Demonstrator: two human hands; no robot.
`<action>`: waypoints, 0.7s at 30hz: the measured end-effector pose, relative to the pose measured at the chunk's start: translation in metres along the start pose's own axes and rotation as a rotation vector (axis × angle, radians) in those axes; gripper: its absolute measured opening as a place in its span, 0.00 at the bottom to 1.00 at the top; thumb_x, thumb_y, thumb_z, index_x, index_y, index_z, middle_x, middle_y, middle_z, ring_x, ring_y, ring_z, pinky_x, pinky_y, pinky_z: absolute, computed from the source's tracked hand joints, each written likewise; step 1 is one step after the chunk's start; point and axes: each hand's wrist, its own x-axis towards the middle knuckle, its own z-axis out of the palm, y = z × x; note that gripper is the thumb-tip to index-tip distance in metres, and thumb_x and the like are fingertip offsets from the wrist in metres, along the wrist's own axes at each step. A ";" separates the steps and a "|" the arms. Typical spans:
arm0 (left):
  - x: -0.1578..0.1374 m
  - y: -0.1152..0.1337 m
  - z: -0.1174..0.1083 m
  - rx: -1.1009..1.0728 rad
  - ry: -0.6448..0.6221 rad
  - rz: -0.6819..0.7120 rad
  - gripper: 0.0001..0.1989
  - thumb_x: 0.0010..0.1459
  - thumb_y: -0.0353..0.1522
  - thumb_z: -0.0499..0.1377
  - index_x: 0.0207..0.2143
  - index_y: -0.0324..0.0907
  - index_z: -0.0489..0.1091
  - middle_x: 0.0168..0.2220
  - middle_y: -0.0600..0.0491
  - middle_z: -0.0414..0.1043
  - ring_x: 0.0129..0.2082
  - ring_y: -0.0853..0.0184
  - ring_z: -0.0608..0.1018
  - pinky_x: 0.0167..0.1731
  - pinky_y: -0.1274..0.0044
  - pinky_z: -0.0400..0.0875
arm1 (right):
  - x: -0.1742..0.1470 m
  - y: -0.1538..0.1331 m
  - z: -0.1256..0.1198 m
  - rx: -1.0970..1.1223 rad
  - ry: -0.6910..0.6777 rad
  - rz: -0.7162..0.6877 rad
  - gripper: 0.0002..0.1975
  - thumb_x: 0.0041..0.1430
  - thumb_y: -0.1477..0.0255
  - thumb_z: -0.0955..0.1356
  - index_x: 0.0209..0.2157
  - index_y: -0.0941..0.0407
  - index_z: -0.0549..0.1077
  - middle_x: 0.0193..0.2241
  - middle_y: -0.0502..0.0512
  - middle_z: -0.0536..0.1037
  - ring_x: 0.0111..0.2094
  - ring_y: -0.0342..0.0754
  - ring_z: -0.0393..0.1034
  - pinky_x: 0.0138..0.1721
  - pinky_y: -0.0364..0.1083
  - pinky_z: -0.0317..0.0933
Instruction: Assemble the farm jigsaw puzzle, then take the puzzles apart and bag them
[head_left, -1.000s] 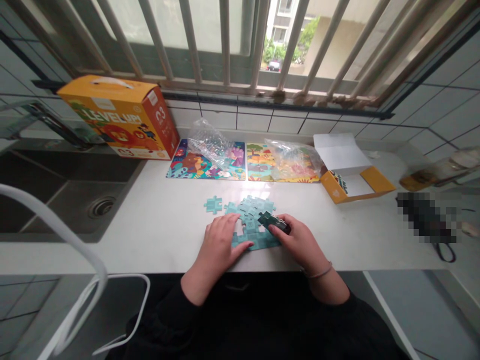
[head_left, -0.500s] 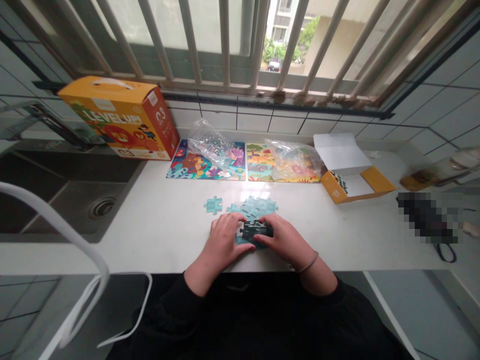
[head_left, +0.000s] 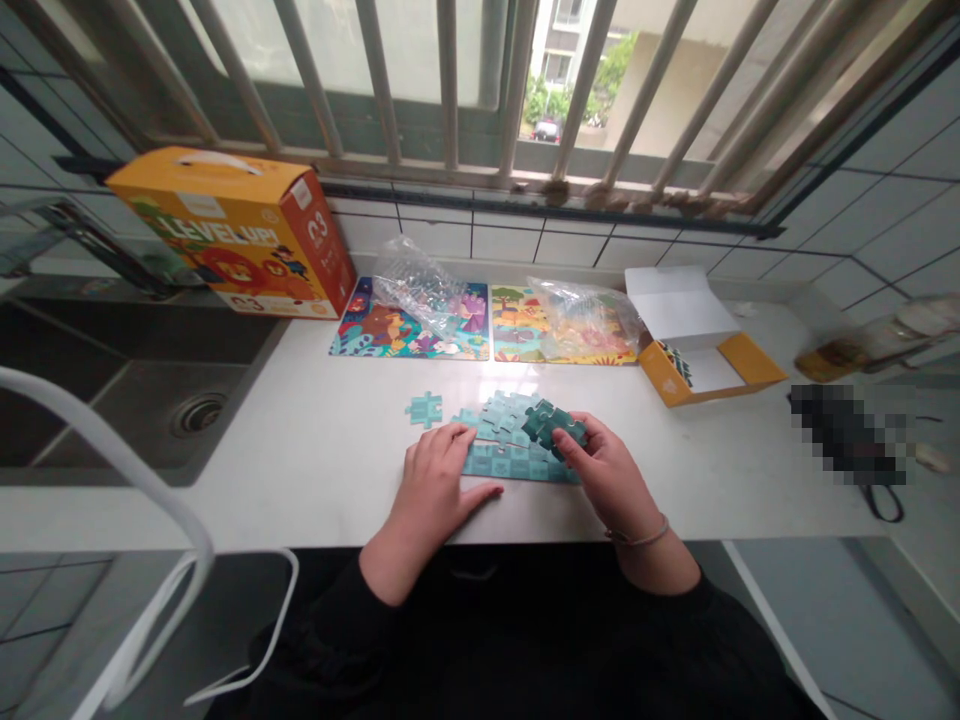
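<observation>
Two hands | right hand [head_left: 604,470] pinches puzzle piece [head_left: 551,425] | left hand [head_left: 435,480] flat on joined pieces [head_left: 510,462]

- The left hand [head_left: 435,480] lies palm down just left of centre in the lower middle of the frame, fingers spread and pointing up-frame, thumb stretched out to the right.
- The right hand [head_left: 604,470] sits just right of centre, fingers curled and pinched with the thumb, a thin bracelet at the wrist.
- Both forearms run down into dark sleeves at the bottom edge.
</observation>
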 end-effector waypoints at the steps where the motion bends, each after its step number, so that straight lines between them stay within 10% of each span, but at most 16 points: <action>1: -0.001 -0.001 -0.001 0.012 -0.007 -0.015 0.37 0.56 0.46 0.77 0.63 0.46 0.71 0.63 0.40 0.73 0.63 0.41 0.73 0.59 0.53 0.70 | -0.002 0.000 -0.005 -0.008 -0.026 0.020 0.27 0.63 0.47 0.74 0.50 0.54 0.77 0.39 0.55 0.84 0.37 0.51 0.76 0.37 0.47 0.70; 10: -0.001 -0.010 -0.017 -0.021 -0.096 -0.052 0.27 0.54 0.40 0.78 0.52 0.46 0.74 0.57 0.45 0.74 0.57 0.47 0.75 0.55 0.57 0.73 | -0.026 0.005 -0.057 -0.360 -0.204 0.088 0.20 0.67 0.55 0.73 0.53 0.53 0.81 0.48 0.58 0.87 0.48 0.59 0.82 0.51 0.56 0.74; 21: -0.006 0.002 -0.030 0.069 -0.127 -0.297 0.22 0.54 0.38 0.77 0.45 0.42 0.72 0.48 0.45 0.74 0.50 0.50 0.76 0.54 0.60 0.74 | -0.032 0.011 -0.032 -0.665 -0.038 0.047 0.20 0.60 0.62 0.76 0.52 0.53 0.78 0.51 0.61 0.84 0.52 0.62 0.80 0.55 0.58 0.70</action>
